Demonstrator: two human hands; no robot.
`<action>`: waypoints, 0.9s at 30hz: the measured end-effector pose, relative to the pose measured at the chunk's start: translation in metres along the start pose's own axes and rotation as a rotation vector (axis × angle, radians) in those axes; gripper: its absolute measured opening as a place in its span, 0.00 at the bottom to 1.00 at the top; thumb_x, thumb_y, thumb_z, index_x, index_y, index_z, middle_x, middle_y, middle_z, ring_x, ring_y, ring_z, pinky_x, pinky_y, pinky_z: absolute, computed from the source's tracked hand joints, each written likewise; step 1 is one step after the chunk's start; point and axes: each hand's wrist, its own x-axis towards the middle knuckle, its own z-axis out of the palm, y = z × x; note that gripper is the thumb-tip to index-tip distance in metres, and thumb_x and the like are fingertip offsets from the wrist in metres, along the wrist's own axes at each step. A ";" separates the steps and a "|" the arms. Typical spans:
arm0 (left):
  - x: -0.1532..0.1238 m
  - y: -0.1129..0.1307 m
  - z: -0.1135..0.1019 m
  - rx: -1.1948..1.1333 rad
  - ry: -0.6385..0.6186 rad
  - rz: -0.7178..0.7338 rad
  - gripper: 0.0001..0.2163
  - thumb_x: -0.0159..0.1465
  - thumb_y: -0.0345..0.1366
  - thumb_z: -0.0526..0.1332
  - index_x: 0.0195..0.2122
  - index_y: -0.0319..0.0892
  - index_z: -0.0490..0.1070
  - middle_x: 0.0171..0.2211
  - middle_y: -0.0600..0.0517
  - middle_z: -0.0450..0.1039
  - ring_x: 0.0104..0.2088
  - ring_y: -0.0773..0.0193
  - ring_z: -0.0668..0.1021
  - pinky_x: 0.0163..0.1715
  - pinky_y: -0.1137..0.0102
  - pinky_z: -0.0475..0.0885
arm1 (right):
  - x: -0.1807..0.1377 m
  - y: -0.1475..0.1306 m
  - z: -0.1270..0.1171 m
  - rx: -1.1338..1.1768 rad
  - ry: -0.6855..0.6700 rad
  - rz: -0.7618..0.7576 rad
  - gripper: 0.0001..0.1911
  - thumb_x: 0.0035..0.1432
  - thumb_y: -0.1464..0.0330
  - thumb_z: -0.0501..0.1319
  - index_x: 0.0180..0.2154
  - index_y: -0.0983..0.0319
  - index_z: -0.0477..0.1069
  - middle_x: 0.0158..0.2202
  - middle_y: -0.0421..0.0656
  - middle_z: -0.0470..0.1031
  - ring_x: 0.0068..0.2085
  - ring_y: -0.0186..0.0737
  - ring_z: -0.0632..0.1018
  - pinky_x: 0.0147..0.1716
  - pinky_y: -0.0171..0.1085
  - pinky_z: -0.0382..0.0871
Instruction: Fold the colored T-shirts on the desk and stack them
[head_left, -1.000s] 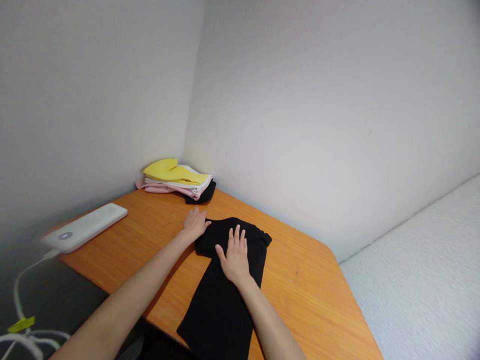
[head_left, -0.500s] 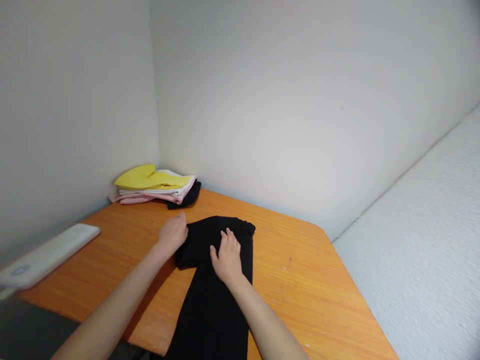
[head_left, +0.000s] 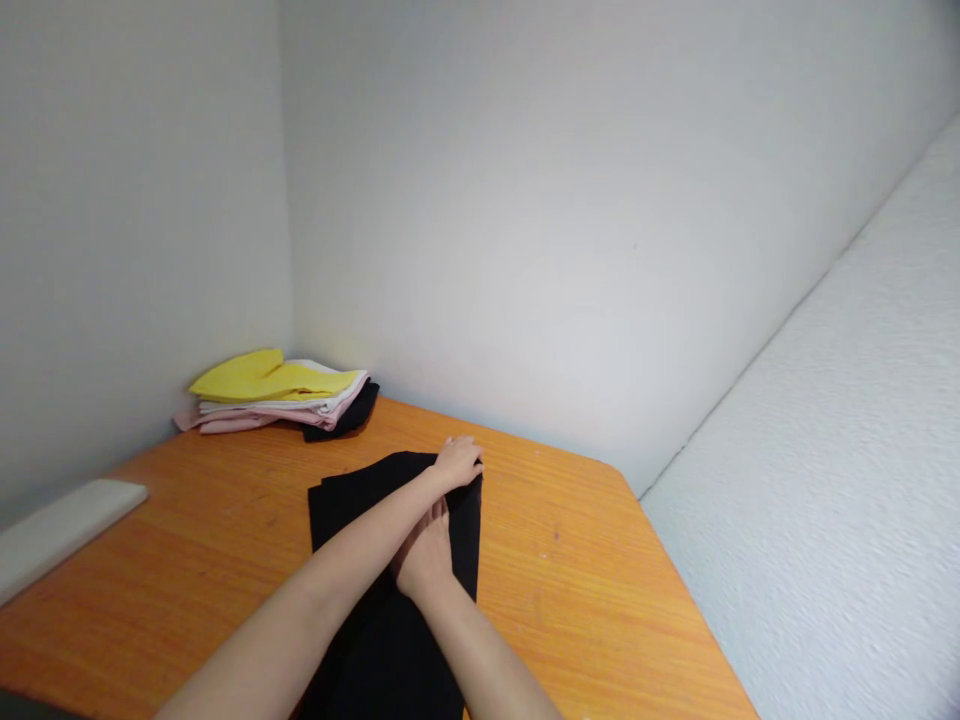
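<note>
A black garment (head_left: pixel 352 500) lies on the orange wooden table (head_left: pixel 600 570), reaching from mid-table to the near edge. My left arm crosses over my right. My left hand (head_left: pixel 457 462) sits at the garment's far right corner with fingers curled round the cloth edge. My right hand (head_left: pixel 424 552) presses flat on the middle of the garment, and its fingertips are partly hidden under my left forearm.
A stack of folded clothes (head_left: pixel 255 385), yellow on top with white, pink and black beneath, sits in the far left corner against the walls. A flat white device (head_left: pixel 64 530) lies at the left edge. A white textured surface (head_left: pixel 825 480) borders the table's right side.
My left hand has crossed from the garment's left edge to its far right corner, carrying cloth over. My right hand slid back toward me. The view turned right.
</note>
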 end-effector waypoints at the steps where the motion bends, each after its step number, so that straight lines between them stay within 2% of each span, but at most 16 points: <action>1: 0.003 0.000 0.003 0.008 0.016 -0.030 0.14 0.67 0.44 0.59 0.46 0.39 0.72 0.50 0.46 0.72 0.51 0.56 0.73 0.53 0.53 0.67 | 0.001 0.001 0.000 0.000 0.008 -0.013 0.30 0.65 0.65 0.54 0.66 0.67 0.56 0.67 0.56 0.53 0.67 0.61 0.52 0.64 0.60 0.44; 6: 0.003 -0.006 0.003 0.011 0.038 -0.134 0.15 0.66 0.46 0.59 0.45 0.39 0.72 0.47 0.46 0.73 0.48 0.56 0.75 0.52 0.54 0.68 | 0.003 0.002 0.002 0.030 0.011 -0.035 0.33 0.66 0.63 0.53 0.67 0.69 0.51 0.69 0.56 0.47 0.68 0.58 0.50 0.65 0.56 0.45; 8: -0.003 -0.016 -0.009 -0.002 0.064 -0.135 0.16 0.67 0.47 0.58 0.46 0.39 0.71 0.46 0.47 0.73 0.49 0.57 0.74 0.52 0.55 0.68 | 0.003 0.001 0.003 0.045 0.006 0.030 0.34 0.65 0.63 0.53 0.67 0.72 0.50 0.69 0.58 0.46 0.68 0.58 0.50 0.65 0.55 0.48; 10: -0.017 -0.037 -0.027 0.001 0.114 -0.166 0.14 0.69 0.44 0.55 0.48 0.40 0.70 0.48 0.47 0.72 0.51 0.57 0.73 0.53 0.57 0.65 | 0.002 0.000 0.004 0.053 0.006 0.103 0.34 0.65 0.62 0.52 0.66 0.76 0.51 0.69 0.60 0.45 0.69 0.58 0.49 0.65 0.55 0.49; 14: -0.074 -0.102 -0.064 0.078 0.170 -0.406 0.11 0.69 0.36 0.51 0.46 0.40 0.70 0.49 0.40 0.72 0.54 0.51 0.71 0.53 0.57 0.64 | 0.002 -0.002 0.005 0.051 0.002 0.113 0.33 0.66 0.63 0.50 0.66 0.75 0.51 0.69 0.58 0.42 0.70 0.55 0.44 0.65 0.56 0.47; 16: -0.110 -0.130 -0.071 0.109 0.147 -0.524 0.11 0.67 0.38 0.53 0.43 0.38 0.71 0.46 0.37 0.73 0.51 0.47 0.72 0.50 0.56 0.65 | 0.003 -0.001 0.005 0.040 0.006 0.081 0.32 0.65 0.66 0.49 0.67 0.73 0.50 0.70 0.55 0.39 0.70 0.53 0.41 0.65 0.57 0.46; 18: -0.140 -0.147 -0.069 0.109 0.094 -0.571 0.12 0.66 0.42 0.56 0.40 0.39 0.72 0.42 0.39 0.74 0.47 0.48 0.75 0.47 0.58 0.68 | 0.004 0.000 0.006 0.029 0.004 0.044 0.33 0.63 0.69 0.49 0.67 0.72 0.49 0.70 0.52 0.36 0.70 0.51 0.39 0.65 0.57 0.44; 20: -0.160 -0.154 -0.062 0.086 0.043 -0.563 0.12 0.63 0.44 0.59 0.37 0.41 0.73 0.38 0.44 0.76 0.42 0.53 0.76 0.44 0.63 0.69 | 0.004 0.000 0.007 0.024 -0.007 0.020 0.34 0.61 0.70 0.49 0.67 0.72 0.49 0.70 0.51 0.36 0.70 0.50 0.38 0.66 0.55 0.43; 23: -0.170 -0.151 -0.057 0.061 0.044 -0.523 0.08 0.61 0.41 0.62 0.37 0.43 0.72 0.38 0.48 0.75 0.42 0.57 0.76 0.43 0.68 0.68 | 0.004 0.000 0.007 0.022 -0.012 0.013 0.34 0.61 0.71 0.48 0.67 0.73 0.49 0.71 0.51 0.36 0.70 0.50 0.39 0.66 0.54 0.41; 27: -0.170 -0.141 -0.069 0.067 0.150 -0.477 0.08 0.67 0.39 0.53 0.43 0.44 0.69 0.43 0.48 0.75 0.45 0.58 0.76 0.45 0.68 0.67 | 0.002 0.000 0.005 0.007 0.054 0.019 0.34 0.63 0.71 0.46 0.68 0.74 0.45 0.71 0.51 0.34 0.70 0.48 0.37 0.66 0.54 0.41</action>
